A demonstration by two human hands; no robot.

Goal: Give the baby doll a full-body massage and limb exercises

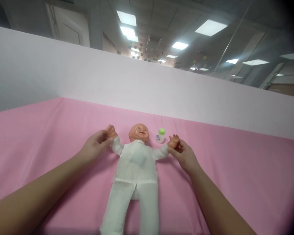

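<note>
A baby doll [138, 163] lies on its back on a pink sheet [71, 130], its head toward the white wall and its legs toward me. It has a white cloth body and a hard plastic head and hands. My left hand [95, 145] is closed around the doll's hand at the left of the view. On the other side, my right hand [185, 155] pinches the doll's other hand at the wrist. Both doll arms are spread outward. Just beyond the doll's right-side arm stands a small clear bottle [160, 135] with a green cap.
A low white wall [137, 85] runs behind the pink surface and continues at the left. Above it are glass, a white door [71, 26] and lit ceiling panels [210, 27].
</note>
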